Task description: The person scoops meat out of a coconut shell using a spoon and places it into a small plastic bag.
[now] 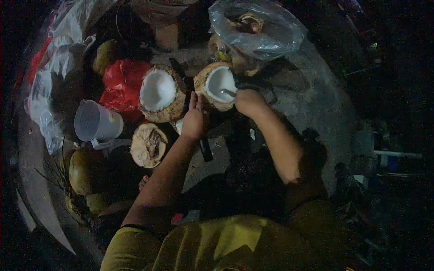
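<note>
My right hand [251,103] grips a metal scraping tool [229,93]; its end rests inside an opened coconut half [220,81] with white flesh. The fist hides its handle, and I cannot tell whether it is a spoon. Against the lower left side of that coconut half, my left hand [194,121] steadies the husk with its fingers along the edge. Just left stands the other coconut half [159,92], its hollow white inside facing up. A dark long blade-like piece [205,150] shows below my left hand. Nearer me lies a cut husk cap [148,145].
A clear plastic jug [97,123] lies tilted beside a red plastic bag [122,88]. White plastic sheeting [63,67] spreads along the left. Whole coconuts [82,171] lie at lower left. A clear plastic bag [271,31] with husk pieces stands far right. The surroundings are dark.
</note>
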The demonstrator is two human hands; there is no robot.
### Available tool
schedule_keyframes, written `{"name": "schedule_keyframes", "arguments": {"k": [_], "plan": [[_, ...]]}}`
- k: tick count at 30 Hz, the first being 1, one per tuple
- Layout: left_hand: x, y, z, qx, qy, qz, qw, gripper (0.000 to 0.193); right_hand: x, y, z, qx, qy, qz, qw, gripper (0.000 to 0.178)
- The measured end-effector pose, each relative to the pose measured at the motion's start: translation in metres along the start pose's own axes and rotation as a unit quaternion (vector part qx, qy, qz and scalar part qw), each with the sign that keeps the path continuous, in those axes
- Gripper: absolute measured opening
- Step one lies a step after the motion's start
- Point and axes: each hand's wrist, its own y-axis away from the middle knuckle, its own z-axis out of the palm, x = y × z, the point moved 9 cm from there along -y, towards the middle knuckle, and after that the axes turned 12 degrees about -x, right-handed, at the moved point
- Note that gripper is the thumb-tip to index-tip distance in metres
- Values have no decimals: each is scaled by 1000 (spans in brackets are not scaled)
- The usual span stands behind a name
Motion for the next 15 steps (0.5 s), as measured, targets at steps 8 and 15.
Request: {"name": "schedule_keyframes", "arguments": {"k": [8, 15], "plan": [[-17, 5, 9, 24, -68, 9, 997, 65, -13, 50, -27, -49, 91, -68, 992, 27], [-2, 0, 8, 46, -14, 40, 998, 62, 8, 17, -10, -31, 51, -28, 998, 26]]}}
